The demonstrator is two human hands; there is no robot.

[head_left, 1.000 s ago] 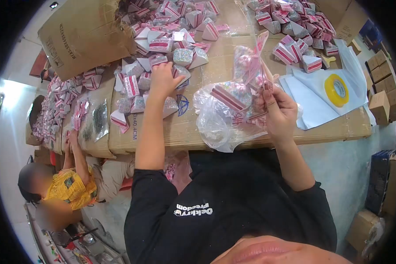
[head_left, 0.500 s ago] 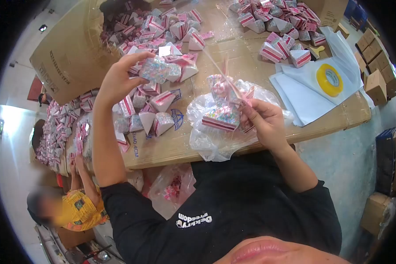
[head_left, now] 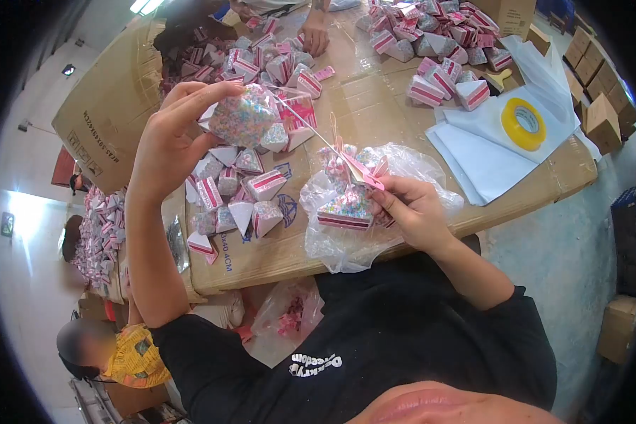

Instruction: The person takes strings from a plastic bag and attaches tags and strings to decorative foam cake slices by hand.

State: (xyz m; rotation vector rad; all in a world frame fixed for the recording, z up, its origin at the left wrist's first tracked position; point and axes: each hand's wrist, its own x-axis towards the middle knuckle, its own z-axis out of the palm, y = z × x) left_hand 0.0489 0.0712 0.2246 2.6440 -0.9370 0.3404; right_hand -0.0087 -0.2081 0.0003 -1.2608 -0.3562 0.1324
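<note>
My left hand [head_left: 173, 141] is raised on the left, thumb and fingers closed on a cake-slice-shaped ornament [head_left: 244, 119] with a glittery, sprinkle-like face. A thin pale string [head_left: 307, 126] runs from it toward my right hand [head_left: 411, 210]. Between thumb and fingers, my right hand pinches a pink tag [head_left: 360, 173]. Just below that tag, another cake-slice ornament [head_left: 345, 210] with red and white layers rests on a crumpled clear plastic bag [head_left: 346, 253]; further sprinkled pieces behind it are partly hidden.
Many similar ornaments [head_left: 258, 60] are heaped on the cardboard-covered table [head_left: 360, 88], with another pile [head_left: 442, 42] at back right. Yellow tape [head_left: 523, 125] lies on pale sheets [head_left: 459, 162]. A big carton [head_left: 109, 99] stands left. Another person's hand [head_left: 315, 32] reaches in; someone in yellow [head_left: 138, 357] sits left.
My left hand has shifted left and slightly down, the ornament's glittery face now turned more to view. My right hand has moved slightly left. Another person's hand has appeared at the far pile.
</note>
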